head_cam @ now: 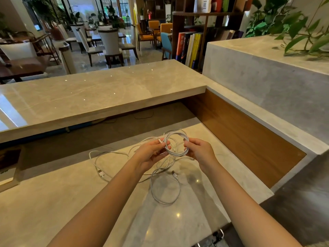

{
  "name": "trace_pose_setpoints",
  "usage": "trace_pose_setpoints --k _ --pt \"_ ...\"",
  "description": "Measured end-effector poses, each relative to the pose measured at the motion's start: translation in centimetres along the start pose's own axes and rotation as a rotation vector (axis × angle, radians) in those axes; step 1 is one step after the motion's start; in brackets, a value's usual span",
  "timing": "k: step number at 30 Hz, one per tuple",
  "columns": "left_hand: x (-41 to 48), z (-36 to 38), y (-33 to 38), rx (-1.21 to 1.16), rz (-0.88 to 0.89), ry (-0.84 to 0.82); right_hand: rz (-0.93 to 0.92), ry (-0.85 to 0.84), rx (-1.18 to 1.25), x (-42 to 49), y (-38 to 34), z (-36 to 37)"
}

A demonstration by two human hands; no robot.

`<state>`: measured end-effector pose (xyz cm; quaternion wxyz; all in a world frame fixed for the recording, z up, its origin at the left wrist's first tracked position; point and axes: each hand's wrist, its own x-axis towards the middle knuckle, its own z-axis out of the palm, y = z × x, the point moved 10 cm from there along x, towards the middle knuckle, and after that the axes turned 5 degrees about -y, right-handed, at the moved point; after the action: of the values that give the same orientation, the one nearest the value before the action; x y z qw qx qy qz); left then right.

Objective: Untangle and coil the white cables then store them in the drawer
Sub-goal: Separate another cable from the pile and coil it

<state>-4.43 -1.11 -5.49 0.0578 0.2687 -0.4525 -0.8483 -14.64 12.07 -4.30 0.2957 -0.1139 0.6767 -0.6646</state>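
Above the lower counter (pixel 53 202), the head view shows your left grip (pixel 151 152) and your right grip (pixel 199 150) raised side by side, both forearms reaching forward. Between them you hold a small coil (pixel 173 153) of white cable, several turns wound into a ring. Your left grip is clamped on the ring's left side, thumb and fingertips pinching the strands. Your right grip is clamped on its right side, fingers curled round the turns. The coil is off the counter, carried by both grips.

Below the grips, the loose white cables (pixel 151 186) lie on the counter. Strands trail down from the coil into a wide loop that sits nearer to you than the grips. One plug (pixel 175 175) lies under the coil, at the top of that loop. More strands run out to the left of your left grip, ending near a second plug (pixel 101 173) well apart from it.

Beyond the grips a raised stone ledge (pixel 89 97) overhangs the counter, and a wood panel (pixel 240 136) lines the wall to the right of your right grip. Farther off stand a bookshelf (pixel 190 49), dining chairs (pixel 110 41) and a leafy plant (pixel 293 24).
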Motion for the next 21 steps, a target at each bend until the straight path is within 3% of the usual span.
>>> trace_pose_setpoints --k 7,9,12,14,17,19,21 --pt "2.6 -0.4 -4.9 0.262 -0.022 0.084 0.192 0.188 0.11 0.5 7.4 -6.2" --pt "2.5 -1.8 -4.7 0.513 0.062 0.168 0.236 0.27 0.066 0.7 9.3 -8.1" --pt "0.6 -3.3 -3.5 1.093 0.272 0.413 0.257 0.342 -0.036 0.6 11.2 -10.0" --pt "-1.2 -5.0 -3.6 1.24 0.339 0.592 0.229 0.373 -0.113 0.4 11.5 -10.6" --pt "-2.4 -8.9 -6.2 1.046 0.124 0.689 0.172 0.381 -0.311 0.3 11.1 -10.8" --pt "-2.2 -9.3 -8.8 0.756 -0.007 0.55 0.155 0.31 -0.487 0.9 10.8 -10.1" --pt "-2.3 -8.4 -10.1 0.431 -0.005 0.44 0.164 0.248 -0.698 1.5 10.6 -9.6"
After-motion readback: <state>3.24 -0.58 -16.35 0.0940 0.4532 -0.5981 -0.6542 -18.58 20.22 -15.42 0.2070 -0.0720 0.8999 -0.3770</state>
